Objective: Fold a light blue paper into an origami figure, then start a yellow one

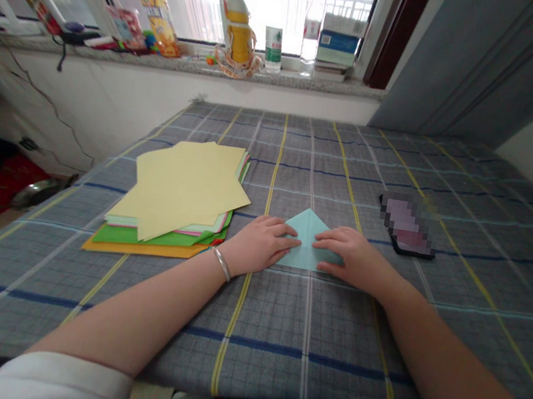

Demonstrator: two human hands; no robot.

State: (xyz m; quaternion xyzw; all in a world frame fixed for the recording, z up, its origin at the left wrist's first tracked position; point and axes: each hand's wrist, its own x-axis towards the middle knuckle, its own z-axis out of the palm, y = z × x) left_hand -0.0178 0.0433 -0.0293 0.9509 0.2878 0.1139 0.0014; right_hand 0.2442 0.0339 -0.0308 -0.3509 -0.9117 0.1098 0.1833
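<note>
A light blue sheet of folded paper (307, 238) lies flat on the plaid cloth, its pointed top facing away from me and a crease running down its middle. My left hand (264, 243) rests on its left side, fingers stretched out over the edge. On the right side, my right hand (351, 257) lies with its fingers spread on the paper. Both hands press from above, and parts of the paper's side edges are hidden under the fingers. A stack of coloured paper (187, 187), pale yellow on top with green and orange below, sits left of my left hand.
A phone (406, 227) lies on the plaid cloth (324, 343) to the right, its screen blurred. Beyond the far edge, a windowsill (315, 84) holds a yellow bottle (239, 33), a white-and-green tube (273, 49), a clear bottle (312, 28) and boxes (339, 42).
</note>
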